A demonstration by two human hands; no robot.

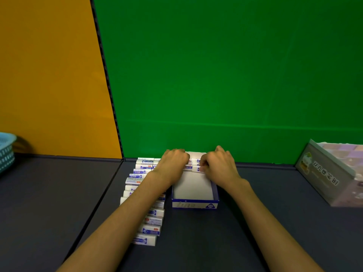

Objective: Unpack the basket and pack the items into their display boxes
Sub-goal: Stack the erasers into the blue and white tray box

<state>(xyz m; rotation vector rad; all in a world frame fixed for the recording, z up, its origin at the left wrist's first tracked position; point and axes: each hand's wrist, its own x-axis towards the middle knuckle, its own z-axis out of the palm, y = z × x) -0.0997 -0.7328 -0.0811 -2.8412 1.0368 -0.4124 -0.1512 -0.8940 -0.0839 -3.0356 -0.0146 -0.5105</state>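
Our left hand [173,163] and right hand [217,163] meet at the far end of the blue-and-white display box [194,203]; fingers curl down over a short row of erasers [193,165] already set on edge there, pinching and squaring them against the back wall. The rest of the box, nearer us than the hands, shows bare white floor. Just left of our left forearm a long line of loose erasers [149,222] lies on the dark table [196,242]. Well off to the left sits the teal basket [6,152]; far to the right, another display box [330,173]. We judge each eraser light, firm and sleeved in slick paper, best pinched across its long sides
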